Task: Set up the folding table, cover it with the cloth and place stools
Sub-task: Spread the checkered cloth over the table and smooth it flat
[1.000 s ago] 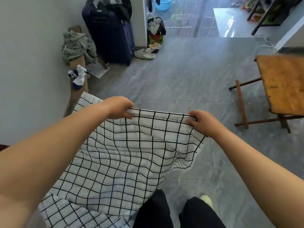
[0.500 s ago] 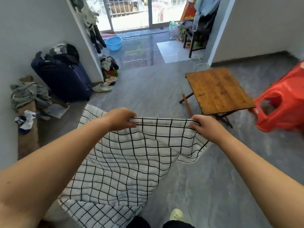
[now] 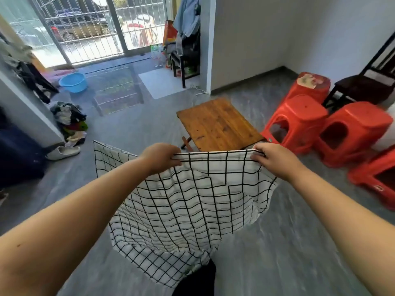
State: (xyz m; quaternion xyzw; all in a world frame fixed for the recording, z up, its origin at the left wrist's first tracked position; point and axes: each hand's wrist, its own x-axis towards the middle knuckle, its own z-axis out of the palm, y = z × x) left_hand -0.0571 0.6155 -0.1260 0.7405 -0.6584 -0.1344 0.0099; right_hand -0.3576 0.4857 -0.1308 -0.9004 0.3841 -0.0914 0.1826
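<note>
A grey tiled floor (image 3: 277, 242) fills the room. The cloth (image 3: 188, 206), white with a black grid, hangs in soft folds from both hands, held up before the person. Beyond its top edge stands the worktop (image 3: 215, 122), a small square wooden folding table, unfolded and bare. Red plastic stools (image 3: 299, 118) cluster to its right. The left hand (image 3: 161, 157) and right hand (image 3: 271, 160) each pinch the cloth's top hem, grip closed tight on the fabric.
</note>
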